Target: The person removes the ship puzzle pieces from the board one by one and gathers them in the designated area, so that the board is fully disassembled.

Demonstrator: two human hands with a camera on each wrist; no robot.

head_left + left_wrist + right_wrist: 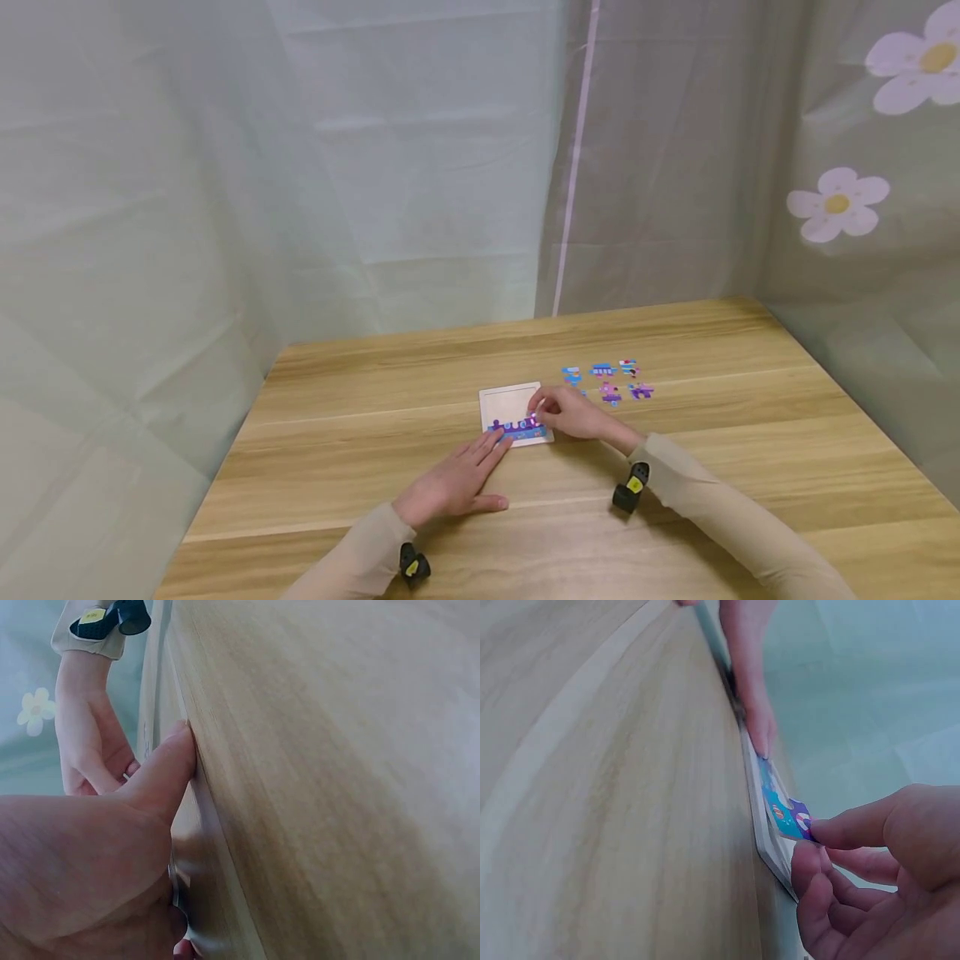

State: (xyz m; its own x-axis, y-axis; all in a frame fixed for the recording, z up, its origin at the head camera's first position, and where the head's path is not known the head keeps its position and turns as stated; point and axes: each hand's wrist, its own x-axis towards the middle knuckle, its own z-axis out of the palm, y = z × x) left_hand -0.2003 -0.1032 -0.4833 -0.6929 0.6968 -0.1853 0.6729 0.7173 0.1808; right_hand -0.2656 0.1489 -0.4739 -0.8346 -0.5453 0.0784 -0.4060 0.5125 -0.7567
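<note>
Purple piece point(534, 421) at the tray's point(504, 404) right end: mind the slant

Your right hand point(573, 414) pinches the purple piece between thumb and finger at the right end of the tray, against the blue strip point(525, 434) along the tray's near edge; whether the piece is seated, the pictures do not settle. Your left hand point(457, 482) lies with fingers straight, tips on the strip at the tray's near left, thumb spread away; how hard they press cannot be told.

Pressed down tilted, the piece could catch its tab and sit proud; pushed sideways, it could shift the strip, or skew the tray on the bench point(345, 400), should your left hand lift; your fingers partly cover the joint, so a misfit could pass unnoticed. The loose pieces point(611, 394) lie right of the tray; a low sweep of your right hand could scatter them.
</note>
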